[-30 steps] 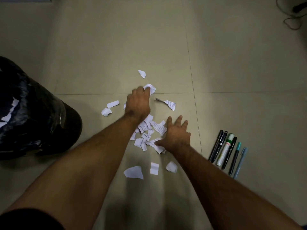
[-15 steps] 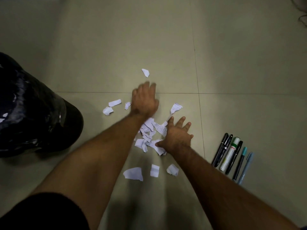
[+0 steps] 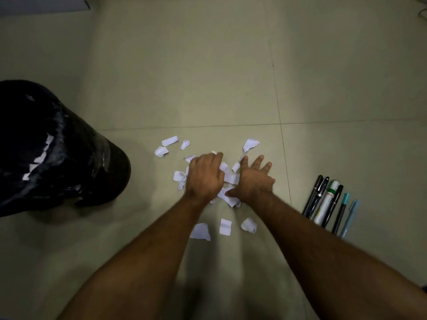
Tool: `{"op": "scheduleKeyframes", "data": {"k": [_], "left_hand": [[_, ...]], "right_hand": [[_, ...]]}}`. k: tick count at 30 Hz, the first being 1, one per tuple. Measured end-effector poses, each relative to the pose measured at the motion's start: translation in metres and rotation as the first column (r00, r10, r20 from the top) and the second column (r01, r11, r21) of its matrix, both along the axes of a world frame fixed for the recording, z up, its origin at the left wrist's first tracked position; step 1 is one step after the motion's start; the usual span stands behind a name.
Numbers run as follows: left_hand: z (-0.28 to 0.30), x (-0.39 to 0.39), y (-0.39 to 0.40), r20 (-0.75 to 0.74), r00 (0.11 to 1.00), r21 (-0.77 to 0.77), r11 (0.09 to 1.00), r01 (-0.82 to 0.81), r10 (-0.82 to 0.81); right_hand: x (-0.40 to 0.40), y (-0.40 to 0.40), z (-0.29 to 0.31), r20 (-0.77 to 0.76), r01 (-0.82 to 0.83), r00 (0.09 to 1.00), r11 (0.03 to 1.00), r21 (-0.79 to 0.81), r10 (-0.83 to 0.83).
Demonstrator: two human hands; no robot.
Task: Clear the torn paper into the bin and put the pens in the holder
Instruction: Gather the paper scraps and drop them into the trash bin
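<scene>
**Two hands set on the scrap pile**

Torn paper is pressed to the floor between the left hand, fingers curled over it, and the right hand, fingers spread flat. The pens lie right; the bin stands left.

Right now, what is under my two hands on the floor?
Torn paper scraps show between and around the left hand and right hand, some printed with text. How many more pieces lie beneath the palms is hidden.
</scene>
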State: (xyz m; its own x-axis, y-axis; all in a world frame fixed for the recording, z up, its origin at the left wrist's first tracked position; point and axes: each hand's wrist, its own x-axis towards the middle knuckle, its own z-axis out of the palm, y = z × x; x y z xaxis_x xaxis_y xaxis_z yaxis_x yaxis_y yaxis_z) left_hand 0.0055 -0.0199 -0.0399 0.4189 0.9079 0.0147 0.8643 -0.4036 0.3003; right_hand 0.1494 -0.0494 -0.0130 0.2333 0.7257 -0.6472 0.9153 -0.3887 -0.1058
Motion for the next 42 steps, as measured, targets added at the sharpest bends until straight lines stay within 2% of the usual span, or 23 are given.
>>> {"op": "scheduleKeyframes", "data": {"k": [2, 4, 5, 7, 8, 10, 13, 15, 17, 19, 21, 23, 24, 26, 28, 30, 32, 34, 36, 39, 40, 42], "left_hand": [[0.004, -0.014, 0.011, 0.026, 0.994, 0.073, 0.991, -0.111, 0.11], [0.012, -0.026, 0.036, -0.02, 0.966, 0.103, 0.961, -0.255, 0.258], [0.014, -0.034, 0.047, -0.077, 0.941, 0.054, 0.944, -0.325, 0.329], [0.013, -0.045, 0.058, -0.212, 0.905, -0.195, 0.891, -0.409, 0.369], [0.009, -0.048, 0.056, -0.252, 0.91, -0.304, 0.866, -0.397, 0.329], [0.0, -0.048, 0.037, -0.252, 0.946, -0.357, 0.889, -0.288, 0.206], [0.001, -0.04, -0.006, -0.116, 0.992, -0.37, 0.924, -0.093, 0.054], [0.01, -0.04, -0.037, -0.087, 0.996, -0.361, 0.932, -0.034, 0.003], [0.021, -0.041, -0.053, -0.132, 0.991, -0.288, 0.955, -0.069, 0.031], [0.027, -0.04, -0.054, -0.226, 0.97, -0.28, 0.948, -0.151, 0.088], [0.029, -0.04, -0.049, -0.294, 0.952, -0.449, 0.867, -0.214, 0.083], [0.03, -0.035, -0.05, -0.326, 0.945, -0.595, 0.774, -0.219, 0.016], [0.031, -0.028, -0.061, -0.342, 0.939, -0.615, 0.765, -0.192, -0.039], [0.037, -0.019, -0.099, -0.406, 0.907, -0.536, 0.833, -0.135, -0.114], [0.044, -0.013, -0.134, -0.423, 0.901, -0.446, 0.887, -0.119, -0.092], [0.043, -0.011, -0.151, -0.367, 0.93, -0.4, 0.903, -0.153, -0.005], [0.042, -0.011, -0.157, -0.275, 0.96, -0.436, 0.885, -0.164, 0.042], [0.039, -0.018, -0.155, -0.146, 0.962, -0.498, 0.823, -0.272, 0.23], [0.045, -0.025, -0.149, -0.056, 0.862, -0.555, 0.702, -0.446, 0.503], [0.077, -0.031, -0.135, 0.035, 0.753, -0.562, 0.636, -0.529, 0.657], [0.099, -0.031, -0.125, 0.086, 0.727, -0.569, 0.633, -0.526, 0.681], [0.137, -0.031, -0.106, 0.203, 0.668, -0.601, 0.63, -0.493, 0.716]], "right_hand": [[0.004, -0.003, 0.0, -0.045, 0.051, 0.998, 0.996, 0.074, -0.048], [0.007, -0.001, 0.0, -0.069, 0.117, 0.992, 0.975, 0.191, -0.105], [0.007, 0.004, 0.001, -0.066, 0.116, 0.992, 0.965, 0.234, -0.103], [0.006, 0.016, 0.002, -0.072, 0.054, 0.997, 0.972, 0.23, -0.039], [0.005, 0.021, 0.002, -0.073, -0.007, 0.997, 0.982, 0.19, 0.021], [-0.001, 0.016, -0.002, -0.075, -0.14, 0.986, 0.984, 0.109, 0.149], [-0.015, -0.021, -0.009, -0.109, -0.212, 0.965, 0.954, 0.213, 0.238], [-0.021, -0.046, -0.008, -0.179, -0.185, 0.954, 0.944, 0.272, 0.239], [-0.021, -0.062, -0.005, -0.185, -0.148, 0.959, 0.937, 0.316, 0.214], [-0.019, -0.073, -0.003, -0.087, -0.206, 0.967, 0.939, 0.274, 0.238], [-0.019, -0.088, -0.002, -0.006, -0.258, 0.965, 0.952, 0.164, 0.262], [-0.022, -0.104, -0.002, 0.007, -0.245, 0.969, 0.954, 0.172, 0.247], [-0.025, -0.112, 0.0, -0.012, -0.214, 0.975, 0.959, 0.188, 0.22], [-0.035, -0.127, 0.006, -0.027, -0.195, 0.979, 0.967, 0.166, 0.202], [-0.045, -0.136, 0.015, -0.031, -0.166, 0.985, 0.983, 0.084, 0.169], [-0.051, -0.141, 0.014, -0.075, -0.121, 0.989, 0.989, 0.084, 0.128], [-0.057, -0.144, 0.014, -0.205, -0.029, 0.978, 0.995, 0.094, 0.048], [-0.063, -0.141, 0.02, -0.351, 0.201, 0.922, 0.976, 0.078, -0.162], [-0.066, -0.137, 0.023, -0.464, 0.419, 0.821, 0.903, 0.096, -0.332], [-0.072, -0.131, 0.042, -0.594, 0.598, 0.64, 0.801, -0.013, -0.488], [-0.077, -0.124, 0.063, -0.661, 0.671, 0.528, 0.739, -0.059, -0.532], [-0.086, -0.103, 0.1, -0.775, 0.763, 0.25, 0.611, -0.212, -0.58]]}}
